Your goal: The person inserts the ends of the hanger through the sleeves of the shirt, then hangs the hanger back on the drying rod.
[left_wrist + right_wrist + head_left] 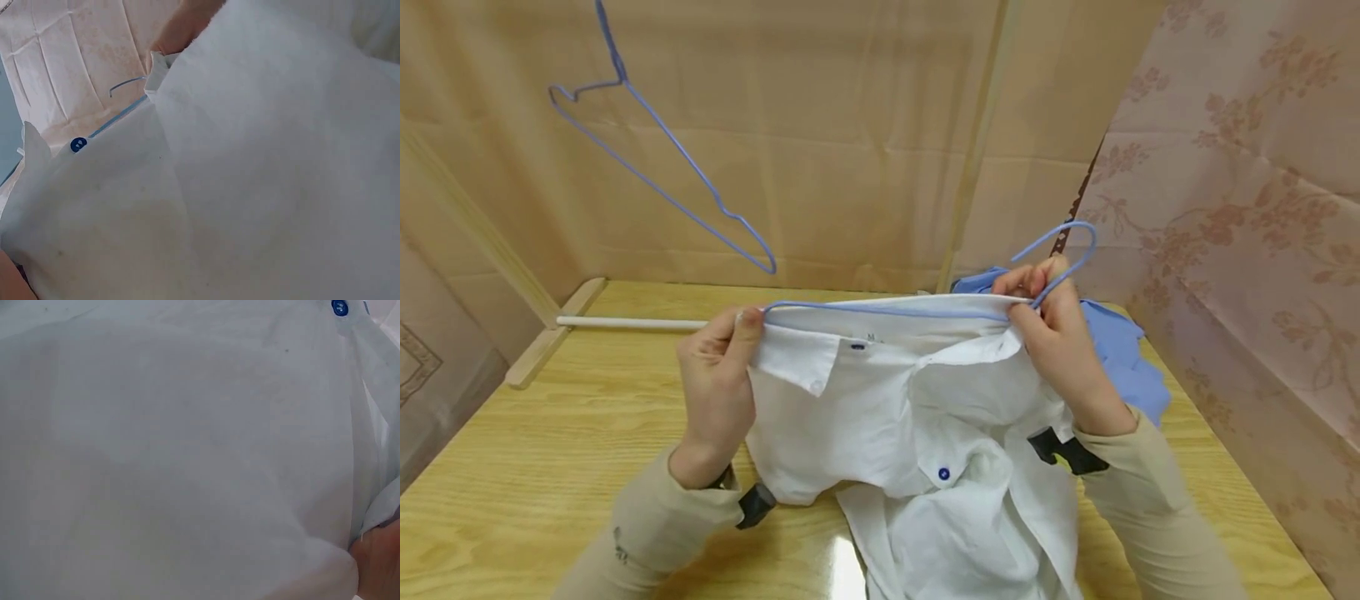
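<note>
A white shirt (850, 417) with dark blue buttons is held up by its collar over the table. Along the collar's opening runs a blue wire hanger (887, 312), its hook rising at the right. My left hand (718, 400) pinches the collar's left end, where the wire meets the thumb. With thumb and fingers, my right hand (1067, 350) grips the hanger at the base of its hook, against the collar's right side. In the left wrist view, shirt cloth (250, 162) fills most of the picture, with a blue button (78, 145) beside the wire. White fabric (187, 450) covers most of the right wrist view.
A second blue wire hanger (677, 142) hangs at the upper left. Behind the left hand, a white rod (632, 322) joins a wooden foot (557, 333) on the wood-grain table (535, 450). Blue cloth (1123, 358) lies behind the right forearm. Curtains (850, 167) close off the back.
</note>
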`<state>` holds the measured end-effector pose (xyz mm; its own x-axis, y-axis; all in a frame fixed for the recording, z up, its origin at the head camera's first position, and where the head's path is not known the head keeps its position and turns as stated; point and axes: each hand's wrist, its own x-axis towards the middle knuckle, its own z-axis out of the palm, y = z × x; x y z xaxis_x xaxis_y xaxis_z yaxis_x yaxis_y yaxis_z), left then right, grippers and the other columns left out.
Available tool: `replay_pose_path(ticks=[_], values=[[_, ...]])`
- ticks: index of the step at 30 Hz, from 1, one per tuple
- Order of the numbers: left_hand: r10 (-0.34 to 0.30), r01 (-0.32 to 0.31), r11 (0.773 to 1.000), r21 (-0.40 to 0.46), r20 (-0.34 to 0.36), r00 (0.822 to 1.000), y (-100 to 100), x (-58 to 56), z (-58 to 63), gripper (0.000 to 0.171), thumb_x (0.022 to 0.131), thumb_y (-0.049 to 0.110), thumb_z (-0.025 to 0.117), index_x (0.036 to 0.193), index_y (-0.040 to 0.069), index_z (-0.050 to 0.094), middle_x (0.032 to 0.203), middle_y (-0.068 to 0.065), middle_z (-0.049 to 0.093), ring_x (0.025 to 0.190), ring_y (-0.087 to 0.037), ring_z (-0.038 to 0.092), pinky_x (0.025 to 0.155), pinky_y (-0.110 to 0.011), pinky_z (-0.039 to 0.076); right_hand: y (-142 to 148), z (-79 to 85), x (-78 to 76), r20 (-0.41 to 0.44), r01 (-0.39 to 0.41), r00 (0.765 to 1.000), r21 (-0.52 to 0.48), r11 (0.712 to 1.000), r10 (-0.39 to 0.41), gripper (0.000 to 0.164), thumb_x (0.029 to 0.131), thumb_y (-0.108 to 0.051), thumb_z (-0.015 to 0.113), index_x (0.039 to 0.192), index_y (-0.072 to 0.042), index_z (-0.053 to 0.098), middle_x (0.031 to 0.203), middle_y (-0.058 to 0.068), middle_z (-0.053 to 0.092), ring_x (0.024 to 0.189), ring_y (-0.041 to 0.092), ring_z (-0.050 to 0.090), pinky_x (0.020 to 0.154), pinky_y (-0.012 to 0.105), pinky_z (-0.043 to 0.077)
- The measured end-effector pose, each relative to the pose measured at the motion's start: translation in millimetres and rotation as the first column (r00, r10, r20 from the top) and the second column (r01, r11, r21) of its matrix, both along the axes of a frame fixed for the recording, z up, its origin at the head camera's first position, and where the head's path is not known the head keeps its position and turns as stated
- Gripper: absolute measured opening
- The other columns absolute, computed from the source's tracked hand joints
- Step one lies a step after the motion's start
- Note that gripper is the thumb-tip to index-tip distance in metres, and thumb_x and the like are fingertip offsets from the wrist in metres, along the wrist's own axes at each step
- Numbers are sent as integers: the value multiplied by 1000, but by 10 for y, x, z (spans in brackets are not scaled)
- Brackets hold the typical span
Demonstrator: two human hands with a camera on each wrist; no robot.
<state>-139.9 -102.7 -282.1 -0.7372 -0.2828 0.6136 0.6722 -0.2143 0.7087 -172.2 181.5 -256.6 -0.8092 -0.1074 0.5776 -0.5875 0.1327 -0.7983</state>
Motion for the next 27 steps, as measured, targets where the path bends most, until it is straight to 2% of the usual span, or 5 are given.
replay_pose_path(ticks=[7, 15, 19, 22, 27], values=[[58, -58, 997, -45, 12, 998, -36, 18, 30, 18, 89, 7, 56, 78, 10, 70, 70, 3, 66, 58, -5, 58, 52, -16, 46, -25, -43, 19, -130, 159, 983, 210, 965, -133, 16, 73, 15, 40, 79, 3, 32, 86, 4, 61, 85, 9, 53, 63, 16, 34], [122, -110, 974, -198, 52, 991, -33, -21, 50, 13, 87, 8, 59, 83, 0, 69, 71, 6, 66, 56, -5, 56, 49, -16, 42, 17, 10, 36, -162, 188, 978, 381, 905, -135, 11, 83, 3, 52, 84, 0, 42, 99, 9, 62, 53, 5, 33, 47, 20, 27], [211, -188, 914, -360, 27, 977, 27, -48, 46, 15, 87, 10, 61, 88, -3, 69, 67, 8, 62, 52, -3, 48, 45, -15, 36, 0, 37, 17, -278, 215, 959, 566, 796, -61, 8, 85, -9, 61, 86, -9, 53, 109, 6, 59, 63, 7, 42, 54, 20, 33], [240, -220, 855, -469, -18, 971, 92, -77, 44, 13, 85, 11, 62, 88, 2, 71, 66, 2, 60, 52, -3, 43, 46, -16, 33, -49, 81, 4, -363, 225, 931, 652, 724, 38, 8, 84, -18, 65, 82, -14, 58, 116, 8, 56, 89, 17, 52, 73, 28, 40], [205, -190, 818, -542, -34, 978, 230, -108, 79, 12, 85, 14, 63, 89, 7, 72, 72, -5, 66, 57, -4, 46, 52, -16, 36, -133, 162, -22, -454, 243, 880, 685, 686, 141, 12, 79, -18, 70, 74, -15, 59, 113, 13, 58, 113, 28, 47, 96, 43, 32]])
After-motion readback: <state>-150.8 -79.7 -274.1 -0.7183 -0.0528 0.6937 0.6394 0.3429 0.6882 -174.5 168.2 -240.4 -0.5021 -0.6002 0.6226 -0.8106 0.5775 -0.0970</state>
